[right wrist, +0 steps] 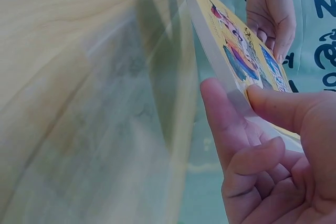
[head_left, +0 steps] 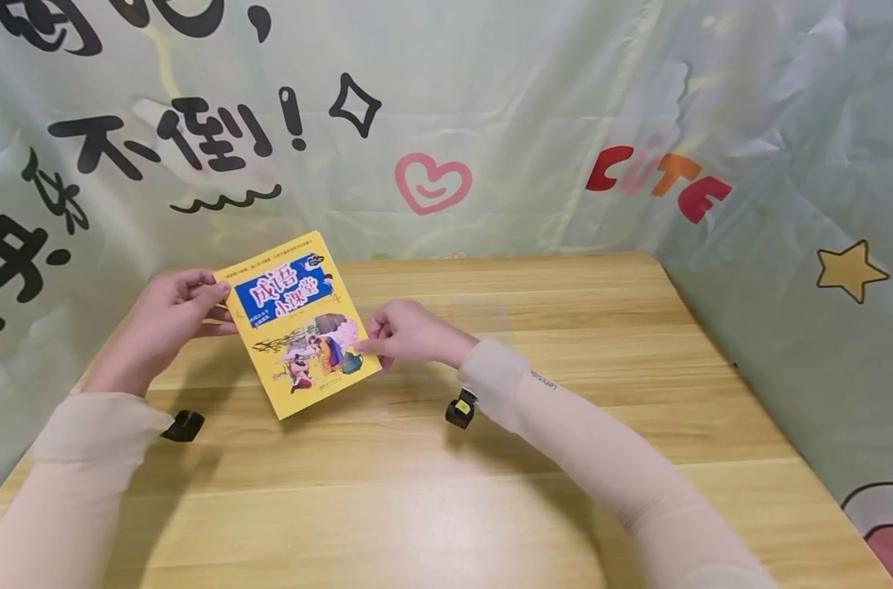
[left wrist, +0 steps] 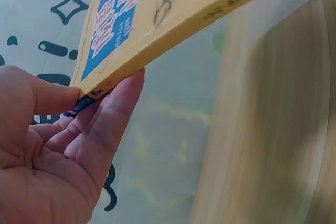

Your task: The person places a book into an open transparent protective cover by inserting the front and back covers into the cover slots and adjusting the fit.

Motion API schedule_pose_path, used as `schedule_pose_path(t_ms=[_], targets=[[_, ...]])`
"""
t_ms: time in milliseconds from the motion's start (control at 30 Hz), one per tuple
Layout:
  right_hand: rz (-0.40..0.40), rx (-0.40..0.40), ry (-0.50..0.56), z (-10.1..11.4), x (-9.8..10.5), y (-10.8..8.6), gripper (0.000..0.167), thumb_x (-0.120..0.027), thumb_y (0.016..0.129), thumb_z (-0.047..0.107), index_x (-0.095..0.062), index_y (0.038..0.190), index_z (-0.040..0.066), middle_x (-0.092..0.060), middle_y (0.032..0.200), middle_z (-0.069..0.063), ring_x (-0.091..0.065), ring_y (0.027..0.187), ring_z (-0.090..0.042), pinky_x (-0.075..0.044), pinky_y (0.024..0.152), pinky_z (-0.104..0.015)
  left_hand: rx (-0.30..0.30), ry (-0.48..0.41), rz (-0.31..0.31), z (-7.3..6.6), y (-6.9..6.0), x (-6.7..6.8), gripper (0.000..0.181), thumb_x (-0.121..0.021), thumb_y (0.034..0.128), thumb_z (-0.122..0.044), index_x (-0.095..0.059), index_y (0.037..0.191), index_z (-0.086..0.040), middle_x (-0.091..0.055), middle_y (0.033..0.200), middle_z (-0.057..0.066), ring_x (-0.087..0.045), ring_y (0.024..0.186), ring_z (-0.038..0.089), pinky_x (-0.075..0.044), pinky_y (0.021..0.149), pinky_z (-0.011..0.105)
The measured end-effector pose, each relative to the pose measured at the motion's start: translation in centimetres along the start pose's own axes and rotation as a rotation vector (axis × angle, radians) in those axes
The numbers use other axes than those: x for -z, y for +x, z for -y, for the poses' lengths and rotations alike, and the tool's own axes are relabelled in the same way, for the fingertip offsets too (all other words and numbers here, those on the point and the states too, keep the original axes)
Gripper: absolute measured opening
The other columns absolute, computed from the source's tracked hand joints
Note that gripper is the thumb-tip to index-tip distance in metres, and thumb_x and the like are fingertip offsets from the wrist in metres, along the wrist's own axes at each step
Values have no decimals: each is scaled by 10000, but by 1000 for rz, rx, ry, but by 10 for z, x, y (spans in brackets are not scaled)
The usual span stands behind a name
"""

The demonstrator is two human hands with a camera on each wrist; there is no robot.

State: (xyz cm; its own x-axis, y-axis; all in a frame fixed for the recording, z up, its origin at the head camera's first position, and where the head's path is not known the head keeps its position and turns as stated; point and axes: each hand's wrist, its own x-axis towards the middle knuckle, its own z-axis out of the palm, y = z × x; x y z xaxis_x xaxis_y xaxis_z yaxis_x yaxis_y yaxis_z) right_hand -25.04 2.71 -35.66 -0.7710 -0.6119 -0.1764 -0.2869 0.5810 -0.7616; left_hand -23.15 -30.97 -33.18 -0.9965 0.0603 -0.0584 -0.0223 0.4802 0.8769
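Observation:
A yellow book (head_left: 299, 327) with a blue title panel and a drawing of figures on its cover is held tilted above the table, cover up. The left hand (head_left: 177, 311) pinches its upper left corner; in the left wrist view the thumb of the left hand (left wrist: 58, 145) lies on the cover edge, fingers beneath the spine. The right hand (head_left: 413, 331) grips the lower right edge. In the right wrist view the right hand's (right wrist: 278, 156) thumb presses on the cover of the book (right wrist: 236, 51), with fingers under the page edges.
The wooden table (head_left: 432, 507) spans the view below the hands. Behind and beside it hangs a pale green curtain (head_left: 520, 98) with black characters, a pink heart and a yellow star. Each wrist carries a small black device (head_left: 461, 409).

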Motion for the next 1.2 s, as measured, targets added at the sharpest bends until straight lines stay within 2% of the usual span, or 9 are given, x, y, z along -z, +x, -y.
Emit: schedule_pose_path(t_ms=[133, 267, 533, 833, 900, 1100, 1200], targets=[[6, -3, 14, -6, 1, -8, 277, -740, 1039, 274, -674, 870, 65, -789, 804, -37, -814, 846, -349, -463, 577, -208, 0, -9, 33, -4, 4, -7, 422, -472, 1155, -289, -481, 1385, 65, -717, 977, -208, -729, 888, 46, -667, 825, 291], [16, -6, 48, -13, 2, -15, 282, -742, 1038, 264, -657, 862, 60, -776, 773, -54, -816, 817, -346, -464, 578, -231, -8, -11, 27, -7, 9, -16, 434, -498, 1148, -280, -475, 1405, 70, -733, 950, -185, -743, 866, 40, -668, 819, 299], [11, -36, 96, -26, 5, -29, 253, -742, 1034, 235, -643, 883, 58, -752, 737, -69, -812, 772, -346, -403, 539, -238, 5, 24, 16, -14, 16, -33, 460, -572, 1124, -287, -504, 1400, 74, -780, 1018, -7, -766, 811, 70, -671, 806, 307], [13, -77, 94, -38, 17, -48, 269, -737, 1029, 250, -622, 867, 69, -748, 717, -63, -803, 769, -378, -363, 514, -224, 30, 43, 50, -29, 23, -54, 441, -610, 1110, -266, -532, 1377, 76, -776, 1038, 85, -768, 810, 125, -672, 807, 305], [18, -86, 100, -41, 21, -52, 264, -731, 1032, 251, -616, 879, 70, -751, 725, -64, -801, 773, -384, -380, 518, -225, 33, 47, 54, -32, 26, -60, 446, -618, 1106, -274, -542, 1374, 75, -779, 1062, 115, -770, 812, 131, -672, 803, 306], [20, -107, 110, -51, 31, -61, 249, -731, 1030, 272, -633, 925, 69, -756, 741, -69, -802, 751, -356, -570, 620, -338, 51, 40, 51, -44, 35, -75, 444, -643, 1094, -284, -569, 1362, 62, -759, 1161, 203, -771, 816, 130, -674, 798, 314], [16, -115, 114, -56, 36, -65, 249, -732, 1027, 279, -636, 926, 72, -755, 744, -70, -801, 747, -351, -585, 641, -357, 60, 47, 51, -50, 38, -82, 431, -649, 1092, -288, -587, 1346, 55, -754, 1183, 220, -777, 834, 153, -674, 798, 314]])
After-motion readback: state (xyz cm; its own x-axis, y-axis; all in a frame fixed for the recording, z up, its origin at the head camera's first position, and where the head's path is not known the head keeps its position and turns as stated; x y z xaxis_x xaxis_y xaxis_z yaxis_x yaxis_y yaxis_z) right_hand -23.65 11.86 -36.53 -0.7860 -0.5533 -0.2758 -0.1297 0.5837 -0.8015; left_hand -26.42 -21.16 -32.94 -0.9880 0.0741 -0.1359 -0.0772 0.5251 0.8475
